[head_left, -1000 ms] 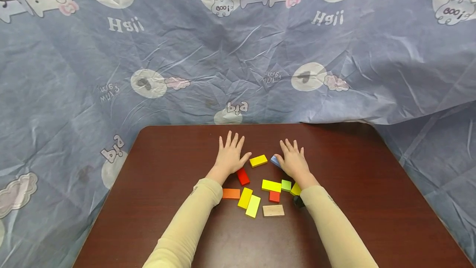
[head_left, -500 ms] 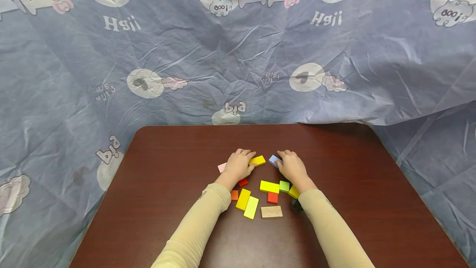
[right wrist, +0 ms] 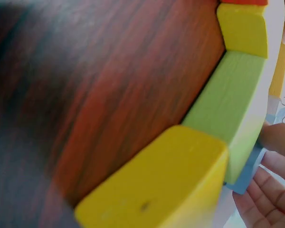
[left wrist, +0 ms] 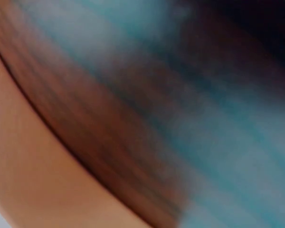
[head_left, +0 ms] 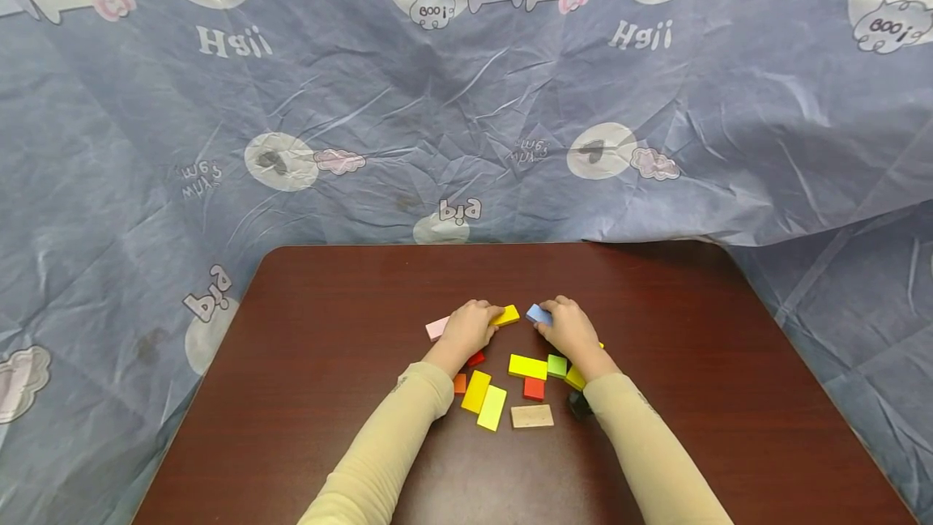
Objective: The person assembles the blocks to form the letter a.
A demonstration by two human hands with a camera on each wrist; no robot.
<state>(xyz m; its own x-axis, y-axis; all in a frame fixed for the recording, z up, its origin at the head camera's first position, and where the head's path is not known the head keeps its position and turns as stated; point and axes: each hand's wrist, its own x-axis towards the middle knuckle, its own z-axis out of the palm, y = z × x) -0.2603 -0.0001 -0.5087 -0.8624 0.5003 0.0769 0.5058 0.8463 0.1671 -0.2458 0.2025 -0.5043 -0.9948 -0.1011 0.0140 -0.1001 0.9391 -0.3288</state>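
Observation:
In the head view my left hand (head_left: 469, 328) is at the left end of a yellow block (head_left: 508, 315), its fingers and thumb gripping that end. My right hand (head_left: 573, 332) pinches a light blue block (head_left: 536, 314) between thumb and fingers. The right wrist view shows the blue block (right wrist: 251, 172) from lower down, with thumb above and fingers below. A pink block (head_left: 436, 329) lies left of my left hand, partly covered by it. A red block (head_left: 476, 358) shows just below that hand. The left wrist view is blurred and shows no fingers.
Nearer me on the brown table (head_left: 350, 306) lie a yellow block (head_left: 528, 367), a green block (head_left: 557, 365), a red block (head_left: 534, 389) and a plain wood block (head_left: 532, 416). Two yellowish blocks touch at the left. A dark object (head_left: 579, 404) sits beside the right sleeve.
Both hands were spread flat a second ago. The left moved right and nearer me to the yellow block, exposing the pink one. The right fingers curled onto the blue block.

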